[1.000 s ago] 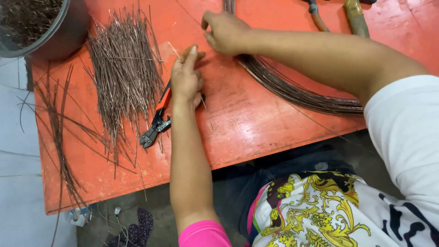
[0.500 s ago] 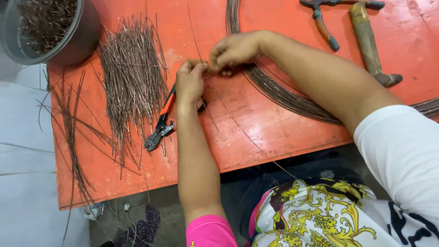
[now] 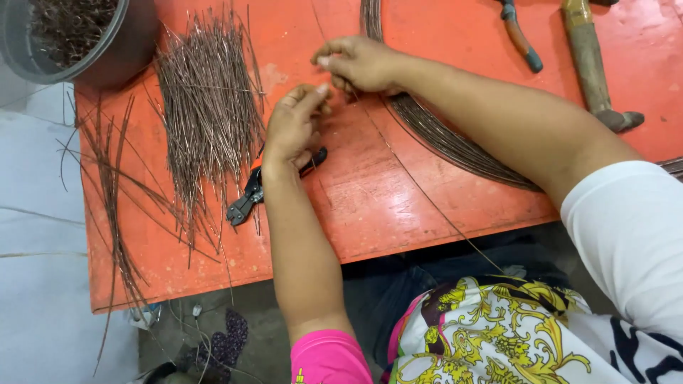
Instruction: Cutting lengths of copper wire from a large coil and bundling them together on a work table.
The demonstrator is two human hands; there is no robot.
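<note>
My left hand and my right hand meet over the orange table, both pinching a thin wire that runs from my fingers toward the table's near edge. Under my left palm lie cutting pliers with orange and black handles, jaws pointing toward me. A pile of cut straight wire pieces lies just left of my left hand. A large coil of wire curves beneath my right forearm.
A grey bucket holding short wire bits stands at the far left corner. Longer loose wires hang over the left edge. A second pair of pliers and a wooden-handled hammer lie at the far right.
My right hand has come down from the far side to meet my left hand, which has lifted off the table, and both now pinch the wire. The view has shifted slightly.
</note>
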